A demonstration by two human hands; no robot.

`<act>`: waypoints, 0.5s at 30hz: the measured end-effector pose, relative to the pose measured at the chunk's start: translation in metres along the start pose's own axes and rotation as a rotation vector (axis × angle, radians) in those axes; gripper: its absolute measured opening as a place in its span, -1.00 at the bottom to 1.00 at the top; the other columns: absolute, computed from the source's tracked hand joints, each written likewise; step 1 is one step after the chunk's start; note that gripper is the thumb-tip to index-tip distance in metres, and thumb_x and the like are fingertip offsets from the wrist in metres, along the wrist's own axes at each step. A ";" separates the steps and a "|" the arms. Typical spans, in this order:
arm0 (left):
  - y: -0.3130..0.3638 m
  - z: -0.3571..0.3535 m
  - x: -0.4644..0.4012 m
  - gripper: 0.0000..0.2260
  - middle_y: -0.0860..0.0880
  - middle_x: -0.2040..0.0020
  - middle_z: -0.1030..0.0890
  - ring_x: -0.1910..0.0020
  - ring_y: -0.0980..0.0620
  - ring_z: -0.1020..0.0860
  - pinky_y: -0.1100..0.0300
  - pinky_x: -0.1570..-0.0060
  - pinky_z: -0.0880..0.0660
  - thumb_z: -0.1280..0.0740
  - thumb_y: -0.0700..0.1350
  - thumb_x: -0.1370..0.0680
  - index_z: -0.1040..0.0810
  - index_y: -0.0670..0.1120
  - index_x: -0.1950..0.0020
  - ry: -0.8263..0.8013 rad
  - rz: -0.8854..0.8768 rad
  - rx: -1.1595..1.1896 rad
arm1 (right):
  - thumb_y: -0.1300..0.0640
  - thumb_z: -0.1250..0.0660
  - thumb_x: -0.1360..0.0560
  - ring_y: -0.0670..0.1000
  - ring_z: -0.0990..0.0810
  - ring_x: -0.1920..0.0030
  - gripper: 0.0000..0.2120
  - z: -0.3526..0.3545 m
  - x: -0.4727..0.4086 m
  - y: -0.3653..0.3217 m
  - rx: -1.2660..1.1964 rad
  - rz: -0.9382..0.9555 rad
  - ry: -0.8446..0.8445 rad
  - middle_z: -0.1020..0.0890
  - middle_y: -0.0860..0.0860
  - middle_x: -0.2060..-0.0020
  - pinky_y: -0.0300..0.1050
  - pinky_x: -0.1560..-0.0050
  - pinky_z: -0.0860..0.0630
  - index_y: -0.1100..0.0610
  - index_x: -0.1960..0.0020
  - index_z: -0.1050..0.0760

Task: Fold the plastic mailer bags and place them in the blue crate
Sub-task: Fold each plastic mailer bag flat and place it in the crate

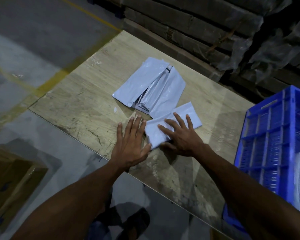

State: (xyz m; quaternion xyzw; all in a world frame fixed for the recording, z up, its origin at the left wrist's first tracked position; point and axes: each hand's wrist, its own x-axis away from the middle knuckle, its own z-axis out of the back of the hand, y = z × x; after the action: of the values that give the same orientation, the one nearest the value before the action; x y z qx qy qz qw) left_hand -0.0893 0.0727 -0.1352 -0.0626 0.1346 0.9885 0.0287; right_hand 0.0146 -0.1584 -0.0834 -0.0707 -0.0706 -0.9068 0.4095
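The right hand lies flat, fingers spread, pressing the folded pale-grey plastic mailer bag on the wooden counter; the left hand rests open beside it. The slick film may spring open if released early. The blue plastic crate, right, seemingly holds bags.

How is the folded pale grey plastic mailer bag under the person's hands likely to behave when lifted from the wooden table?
The folded pale grey plastic mailer bag probably goes floppy: it is thin film with soft creases. It may spring open, since the right hand presses it flat. Its glossy surface suggests it could slip against the left hand. It is likely light.
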 end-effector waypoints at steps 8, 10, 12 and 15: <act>-0.004 0.001 -0.001 -0.37 -0.04 -0.69 -0.09 -0.66 -0.16 -0.05 -0.46 -0.48 -0.01 0.01 0.30 -0.63 -0.25 0.04 -0.64 -0.093 -0.081 -0.031 | -0.39 0.18 -0.60 0.29 -0.39 -0.39 -0.32 -0.013 0.036 -0.067 -0.204 -0.308 0.006 -0.48 0.18 -0.24 0.48 -0.39 -0.20 -0.06 -0.52 -0.33; -0.005 0.003 0.001 -0.42 -0.03 -0.69 -0.11 -0.66 -0.15 -0.07 -0.48 -0.47 -0.01 0.00 0.26 -0.65 -0.32 0.04 -0.60 -0.098 -0.108 -0.010 | -0.35 0.15 -0.63 0.27 -0.38 -0.39 -0.37 -0.019 0.046 -0.085 -0.213 -0.360 0.018 -0.46 0.16 -0.26 0.43 -0.38 -0.25 -0.07 -0.53 -0.29; -0.006 0.004 0.005 -0.46 -0.04 -0.67 -0.17 -0.64 -0.15 -0.12 -0.50 -0.46 -0.03 -0.03 0.21 -0.66 -0.40 0.01 -0.56 -0.095 -0.142 0.037 | -0.28 0.05 -0.65 0.25 -0.42 -0.35 -0.44 -0.022 0.055 -0.098 -0.215 -0.389 0.079 -0.48 0.15 -0.23 0.39 -0.34 -0.32 -0.04 -0.50 -0.33; -0.006 0.010 0.012 -0.53 -0.09 -0.64 -0.24 -0.61 -0.18 -0.18 -0.50 -0.41 -0.16 -0.05 0.13 -0.67 -0.51 -0.06 -0.43 -0.034 -0.140 0.093 | -0.16 -0.06 -0.66 0.24 -0.45 -0.33 -0.53 -0.025 0.067 -0.110 -0.218 -0.446 0.223 -0.50 0.13 -0.22 0.38 -0.34 -0.32 0.05 -0.42 -0.44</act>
State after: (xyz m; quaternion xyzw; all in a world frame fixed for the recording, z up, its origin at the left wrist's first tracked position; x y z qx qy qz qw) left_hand -0.1023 0.0817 -0.1287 -0.0537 0.1750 0.9777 0.1028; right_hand -0.1140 -0.1399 -0.1027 0.0035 0.0590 -0.9790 0.1951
